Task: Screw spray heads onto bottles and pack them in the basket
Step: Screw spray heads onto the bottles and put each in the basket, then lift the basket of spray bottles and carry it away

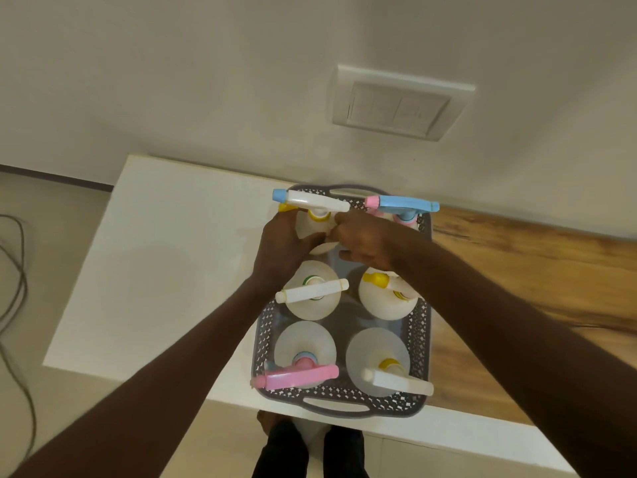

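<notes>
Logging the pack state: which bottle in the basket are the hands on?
The far-left bottle, with the white spray head and blue nozzle. Both hands, left and right, grip its body; the other five stand untouched.

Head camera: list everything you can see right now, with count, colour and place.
Translucent white plastic spray bottles: six, in two columns inside the basket.
Spray heads: white-blue, blue-pink, white, yellow-nozzled, pink, white.
Grey perforated plastic basket: one, on the table.
White table: one, against the wall.
Wood-grain surface: right.
White wall switch plate: one.
Dark cable: floor, left.
Left hand, right hand: both on the far-left bottle.
</notes>
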